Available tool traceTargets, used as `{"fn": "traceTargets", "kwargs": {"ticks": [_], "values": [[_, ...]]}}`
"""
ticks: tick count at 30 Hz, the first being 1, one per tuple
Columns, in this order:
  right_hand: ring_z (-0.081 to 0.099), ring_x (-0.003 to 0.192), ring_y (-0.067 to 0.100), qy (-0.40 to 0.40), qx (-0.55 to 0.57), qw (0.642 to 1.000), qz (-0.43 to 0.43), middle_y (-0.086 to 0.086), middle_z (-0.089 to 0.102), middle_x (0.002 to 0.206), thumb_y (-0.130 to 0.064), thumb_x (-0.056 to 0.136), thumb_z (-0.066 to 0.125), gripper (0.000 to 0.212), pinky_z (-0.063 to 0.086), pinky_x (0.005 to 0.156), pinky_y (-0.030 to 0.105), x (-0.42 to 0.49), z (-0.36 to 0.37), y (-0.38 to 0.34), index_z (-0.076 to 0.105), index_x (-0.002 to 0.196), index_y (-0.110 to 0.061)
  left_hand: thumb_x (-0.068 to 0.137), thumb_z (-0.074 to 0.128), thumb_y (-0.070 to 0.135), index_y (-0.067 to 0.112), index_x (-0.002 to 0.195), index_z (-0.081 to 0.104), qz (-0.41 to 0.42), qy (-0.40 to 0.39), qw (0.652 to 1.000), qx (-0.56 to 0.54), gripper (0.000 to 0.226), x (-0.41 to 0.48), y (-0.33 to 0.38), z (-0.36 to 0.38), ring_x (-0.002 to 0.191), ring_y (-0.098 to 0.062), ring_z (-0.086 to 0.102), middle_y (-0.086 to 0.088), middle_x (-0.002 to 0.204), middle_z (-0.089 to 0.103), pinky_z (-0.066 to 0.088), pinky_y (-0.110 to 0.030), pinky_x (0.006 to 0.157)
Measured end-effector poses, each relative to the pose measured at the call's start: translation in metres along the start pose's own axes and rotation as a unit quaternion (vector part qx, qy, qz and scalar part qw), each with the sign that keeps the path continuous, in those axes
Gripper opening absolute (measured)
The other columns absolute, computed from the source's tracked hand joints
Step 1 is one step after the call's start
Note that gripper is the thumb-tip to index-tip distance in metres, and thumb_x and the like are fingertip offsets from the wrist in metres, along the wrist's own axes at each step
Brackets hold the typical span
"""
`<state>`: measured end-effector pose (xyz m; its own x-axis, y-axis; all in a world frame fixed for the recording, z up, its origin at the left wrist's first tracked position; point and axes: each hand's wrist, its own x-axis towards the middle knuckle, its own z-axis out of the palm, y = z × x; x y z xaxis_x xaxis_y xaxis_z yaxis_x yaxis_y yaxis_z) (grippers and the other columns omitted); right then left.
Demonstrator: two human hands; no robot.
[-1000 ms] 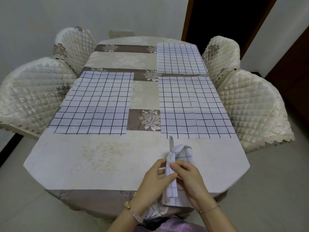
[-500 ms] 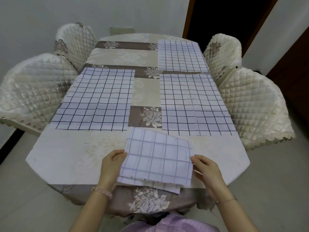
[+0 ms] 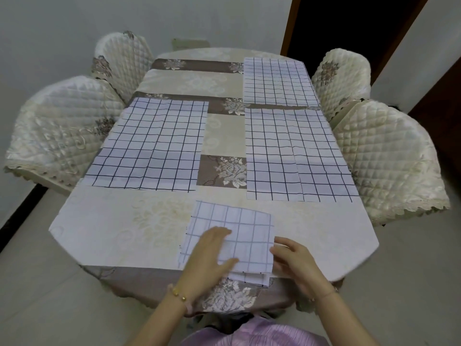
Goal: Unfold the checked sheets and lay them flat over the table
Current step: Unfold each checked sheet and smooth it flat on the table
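Observation:
A partly folded checked sheet (image 3: 239, 226) lies on the near edge of the table (image 3: 119, 231), its lower layers hanging a little over the rim. My left hand (image 3: 212, 253) lies flat on it with fingers spread. At the sheet's right edge my right hand (image 3: 294, 258) has its fingers curled at the layers. Three checked sheets are spread flat farther away: one at the left (image 3: 154, 146), one at the right (image 3: 294, 156), one at the far right (image 3: 277, 82).
Quilted cream chairs stand close on both sides: two at the left (image 3: 62, 128) (image 3: 122, 56), two at the right (image 3: 389, 156) (image 3: 341, 73). A dark doorway (image 3: 349, 26) opens behind the table. Bare tablecloth shows at the near left.
The sheet went from a narrow bundle held upright, to a wider piece held open, to lying on the table. My left hand moved onto its top; my right hand stays at its right edge.

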<state>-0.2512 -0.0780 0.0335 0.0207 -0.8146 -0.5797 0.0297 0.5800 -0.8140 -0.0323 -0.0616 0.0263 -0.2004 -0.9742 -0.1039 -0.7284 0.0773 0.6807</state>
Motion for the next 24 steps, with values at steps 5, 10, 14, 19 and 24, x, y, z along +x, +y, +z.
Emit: {"fn": "traceTargets", "kwargs": {"ticks": [5, 10, 14, 19, 24], "values": [[0.069, 0.098, 0.021, -0.028, 0.093, 0.995, -0.011, 0.010, 0.074, 0.104, -0.002, 0.089, 0.057, 0.023, 0.058, 0.082, 0.029, 0.004, 0.004, -0.014, 0.067, 0.109, -0.008, 0.085, 0.056, 0.046, 0.026, 0.146, 0.026, 0.097, -0.026, 0.991, 0.085, 0.071, 0.006, 0.016, 0.027, 0.139, -0.007, 0.021, 0.012, 0.150, 0.026, 0.016, -0.028, 0.119], [0.070, 0.092, 0.018, -0.013, 0.182, 0.983, -0.020, 0.006, 0.074, 0.102, -0.010, 0.092, 0.057, 0.020, 0.058, 0.078, 0.027, 0.007, -0.003, -0.025, 0.065, 0.110, -0.012, 0.089, 0.057, 0.011, 0.013, 0.100, 0.065, 0.060, 0.113, 0.992, -0.010, 0.013, 0.025, 0.022, 0.007, 0.087, -0.010, 0.059, 0.005, 0.096, 0.062, 0.042, -0.012, 0.073], [0.057, 0.111, 0.023, 0.084, -0.017, 0.996, -0.033, 0.007, 0.058, 0.117, -0.016, 0.091, 0.060, 0.035, 0.050, 0.087, 0.032, 0.009, -0.015, -0.003, 0.054, 0.125, -0.013, 0.091, 0.059, 0.023, 0.015, 0.078, 0.062, 0.028, 0.132, 0.989, -0.061, 0.015, 0.041, 0.024, -0.017, 0.062, -0.004, 0.054, 0.002, 0.071, 0.062, 0.037, -0.015, 0.056], [0.061, 0.087, 0.016, 0.068, -0.096, 0.993, 0.001, 0.007, 0.064, 0.103, -0.017, 0.083, 0.069, 0.033, 0.050, 0.076, 0.026, 0.011, -0.017, 0.028, 0.057, 0.114, -0.014, 0.080, 0.047, 0.054, 0.007, 0.074, 0.057, -0.029, 0.121, 0.988, -0.089, 0.048, 0.057, 0.018, -0.031, 0.069, -0.024, 0.064, -0.014, 0.072, 0.068, 0.049, -0.041, 0.066], [0.043, 0.060, 0.016, 0.044, -0.183, 0.982, -0.028, 0.002, 0.047, 0.059, -0.017, 0.080, 0.068, 0.025, 0.038, 0.060, 0.026, 0.018, -0.013, 0.027, 0.053, 0.061, -0.015, 0.089, 0.062, 0.023, 0.013, 0.072, 0.060, -0.038, 0.146, 0.982, -0.116, 0.019, 0.063, 0.021, -0.043, 0.063, -0.005, 0.060, -0.002, 0.069, 0.067, 0.040, -0.019, 0.058]]}}
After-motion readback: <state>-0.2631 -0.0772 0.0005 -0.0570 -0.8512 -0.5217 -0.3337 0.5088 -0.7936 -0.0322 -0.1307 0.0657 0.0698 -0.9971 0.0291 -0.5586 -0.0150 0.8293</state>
